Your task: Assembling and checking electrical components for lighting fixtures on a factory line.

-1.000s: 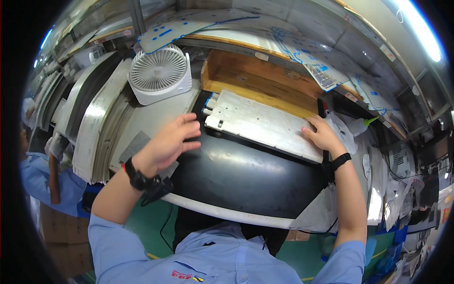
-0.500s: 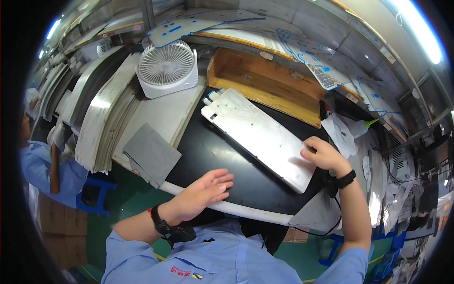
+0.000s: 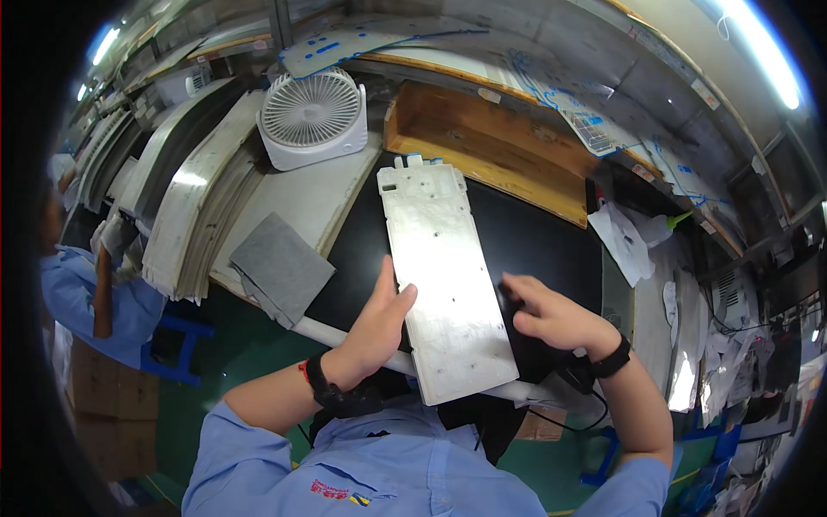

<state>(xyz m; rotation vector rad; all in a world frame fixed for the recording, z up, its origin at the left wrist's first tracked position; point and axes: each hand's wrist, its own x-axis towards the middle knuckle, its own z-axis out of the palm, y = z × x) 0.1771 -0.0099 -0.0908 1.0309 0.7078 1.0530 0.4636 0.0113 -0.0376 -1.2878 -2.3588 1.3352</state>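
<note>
A long silvery-white metal plate (image 3: 444, 267) with small holes and short blue-tipped tubes at its far end points away from me. Its near end reaches past the table's front edge. At the left long side, my left hand (image 3: 375, 323) holds the plate, thumb lapping over the edge and fingers along the side. My right hand (image 3: 556, 317) is to the right of the plate, fingers stretched out and thumb apart, with a small gap to the edge. Nothing shows in it.
The plate is over a black table mat (image 3: 551, 258). Grey cloths (image 3: 282, 263) lie at the left, near a white fan (image 3: 310, 116) and stacked panels (image 3: 194, 202). A wooden tray (image 3: 491, 155) stands behind. A green-nozzled bottle (image 3: 662, 228) is right; a co-worker (image 3: 95, 284) is far left.
The plate has turned from a slant to nearly straight away from me, and its near end has come closer. My left hand has moved onto its edge; my right hand has let go.
</note>
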